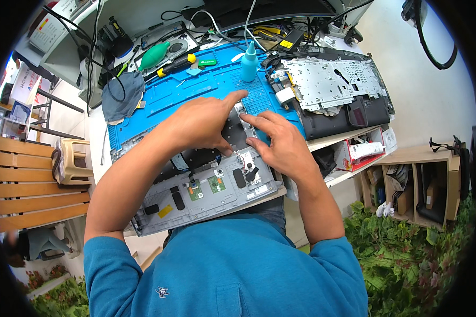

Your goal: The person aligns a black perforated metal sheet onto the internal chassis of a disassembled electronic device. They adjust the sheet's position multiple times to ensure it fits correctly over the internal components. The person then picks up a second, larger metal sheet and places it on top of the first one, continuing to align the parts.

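A grey laptop palm-rest cover (217, 182), inner side up, lies tilted at the bench's front edge, green circuit boards and black pads on it. Its far part is dark and partly hidden under my arm. My left hand (203, 124) reaches over that dark part, index finger stretched out and thumb apart near the silver strip. From the other side, my right hand (280, 140) touches the silver strip (243, 119) at the cover's right edge, thumb and index finger apart. No loose thing shows in either hand.
A blue repair mat (195, 90) carries a light-blue dropper bottle (249, 63), a green air blower (154, 55) and a yellow-black tool (176, 65). At right lies an opened laptop assembly (333, 84) with a silver metal plate. A grey cloth (122, 98) sits at left; cables hang above.
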Action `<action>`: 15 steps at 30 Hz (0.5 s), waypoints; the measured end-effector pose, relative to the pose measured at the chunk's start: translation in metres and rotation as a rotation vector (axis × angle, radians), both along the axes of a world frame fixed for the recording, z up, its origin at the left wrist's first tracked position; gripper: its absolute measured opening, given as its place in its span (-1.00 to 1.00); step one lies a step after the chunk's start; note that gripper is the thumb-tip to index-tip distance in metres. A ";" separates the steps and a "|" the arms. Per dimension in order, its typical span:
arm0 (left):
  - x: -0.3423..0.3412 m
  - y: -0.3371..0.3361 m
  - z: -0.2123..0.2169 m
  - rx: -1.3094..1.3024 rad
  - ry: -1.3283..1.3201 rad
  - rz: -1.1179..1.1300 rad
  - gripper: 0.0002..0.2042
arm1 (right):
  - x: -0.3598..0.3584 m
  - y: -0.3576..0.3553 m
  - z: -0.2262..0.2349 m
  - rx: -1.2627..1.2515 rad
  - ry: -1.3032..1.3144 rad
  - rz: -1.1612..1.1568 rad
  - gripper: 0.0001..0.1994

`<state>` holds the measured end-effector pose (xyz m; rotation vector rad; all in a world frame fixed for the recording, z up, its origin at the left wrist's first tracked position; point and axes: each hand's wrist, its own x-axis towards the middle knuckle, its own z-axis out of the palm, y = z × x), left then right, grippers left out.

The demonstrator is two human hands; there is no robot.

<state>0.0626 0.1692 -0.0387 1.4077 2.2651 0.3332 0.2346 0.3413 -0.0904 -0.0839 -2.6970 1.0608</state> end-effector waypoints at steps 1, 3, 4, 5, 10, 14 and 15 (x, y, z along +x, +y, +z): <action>0.002 -0.002 0.008 0.015 -0.010 0.004 0.01 | 0.001 0.001 0.000 0.002 0.004 0.003 -0.62; 0.006 -0.013 0.012 0.067 0.035 -0.045 -0.23 | 0.003 0.002 -0.006 0.059 0.078 0.027 -0.60; 0.005 -0.023 0.011 0.106 0.090 -0.101 -0.35 | 0.005 0.002 -0.008 0.087 0.115 0.038 -0.59; 0.004 -0.032 0.010 0.146 0.143 -0.154 -0.45 | 0.007 0.002 -0.006 0.139 0.128 0.081 -0.56; 0.015 -0.058 0.002 0.107 0.220 -0.344 -0.48 | 0.013 -0.004 -0.001 0.269 0.108 0.288 -0.45; 0.021 -0.064 0.001 0.061 0.268 -0.351 -0.43 | 0.015 -0.010 0.002 0.303 0.074 0.307 -0.47; 0.020 -0.064 0.001 0.058 0.281 -0.364 -0.43 | 0.015 -0.009 0.003 0.312 0.066 0.309 -0.48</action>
